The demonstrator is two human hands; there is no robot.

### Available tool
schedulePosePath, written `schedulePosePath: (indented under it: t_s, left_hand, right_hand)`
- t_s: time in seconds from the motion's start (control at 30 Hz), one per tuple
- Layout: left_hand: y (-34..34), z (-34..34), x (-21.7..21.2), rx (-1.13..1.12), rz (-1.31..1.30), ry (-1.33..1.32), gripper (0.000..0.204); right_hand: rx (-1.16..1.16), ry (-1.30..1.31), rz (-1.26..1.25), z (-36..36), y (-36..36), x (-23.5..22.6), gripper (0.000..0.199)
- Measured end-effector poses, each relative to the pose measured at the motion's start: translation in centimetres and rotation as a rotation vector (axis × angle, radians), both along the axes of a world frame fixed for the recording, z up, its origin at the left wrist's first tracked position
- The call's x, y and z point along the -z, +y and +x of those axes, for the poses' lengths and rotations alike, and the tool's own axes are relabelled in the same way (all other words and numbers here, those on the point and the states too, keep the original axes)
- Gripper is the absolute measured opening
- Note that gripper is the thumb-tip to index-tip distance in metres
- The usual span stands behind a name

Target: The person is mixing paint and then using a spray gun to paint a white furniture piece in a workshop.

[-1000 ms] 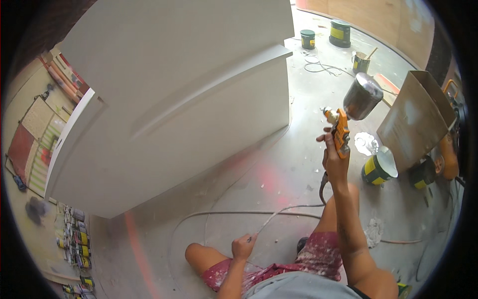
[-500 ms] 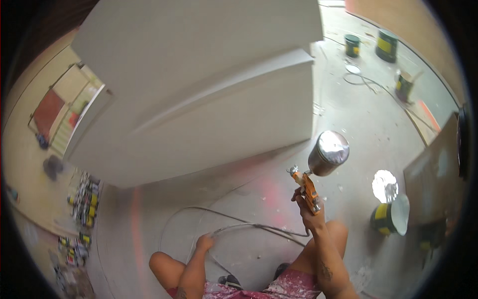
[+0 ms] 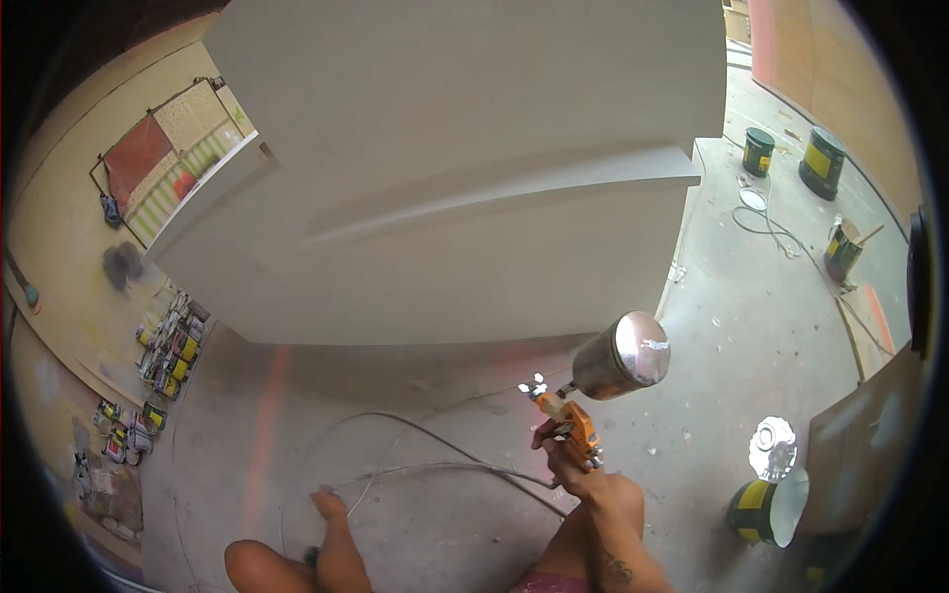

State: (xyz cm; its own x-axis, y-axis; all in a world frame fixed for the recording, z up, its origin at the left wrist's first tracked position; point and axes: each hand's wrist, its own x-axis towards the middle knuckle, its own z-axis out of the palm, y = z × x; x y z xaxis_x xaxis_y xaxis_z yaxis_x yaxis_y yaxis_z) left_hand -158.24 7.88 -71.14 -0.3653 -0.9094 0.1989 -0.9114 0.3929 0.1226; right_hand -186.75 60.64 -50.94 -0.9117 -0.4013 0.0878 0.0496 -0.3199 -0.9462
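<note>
My right hand (image 3: 573, 463) is wrapped round an orange spray gun (image 3: 571, 423). A shiny metal paint cup (image 3: 621, 356) is fixed to the gun and leans to the right. The nozzle points up and left toward the lower edge of a large pale grey panel piece (image 3: 494, 257), apart from it. A narrow ledge (image 3: 514, 190) juts from the panel's face. From the gun's handle a grey air hose (image 3: 445, 466) runs left to my left hand (image 3: 331, 502), whose fingers are closed on it low over the floor. More of the hose loops on the floor between my hands.
Several paint cans (image 3: 178, 356) line the left wall. On the right stand green buckets (image 3: 820, 163), one holding a stick (image 3: 870, 235). A tilted bucket (image 3: 766, 509) lies beside a silvery round lid (image 3: 772, 450) near a brown board (image 3: 855, 435). A cable (image 3: 786, 232) curls on the floor.
The view has shifted, so the panel appears farther right and lower. The spray gun has moved left along the panel's lower edge, its cup leaning more to the right. Both hands keep their holds.
</note>
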Motion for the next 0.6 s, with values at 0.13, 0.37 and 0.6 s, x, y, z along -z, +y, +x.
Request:
schedulePosePath:
  t_s: [0.13, 0.37, 0.6]
  left_hand:
    - [-4.7, -0.8, -4.2, -0.018, 0.096, -0.100, 0.033]
    - [-13.5, -3.3, -3.6, 0.618, 0.506, -1.062, 0.084]
    - [12.8, -14.5, -2.7, 1.951, 0.843, -0.632, 0.092]
  right_hand:
    - [-0.085, -0.087, -0.083, 1.4, -1.7, -1.0, 0.027]
    - [-0.214, -0.147, -0.317, 6.1, -4.7, -5.1, 0.023]
    - [0.171, -0.175, -0.519, 14.1, -6.3, -9.4, 0.027]
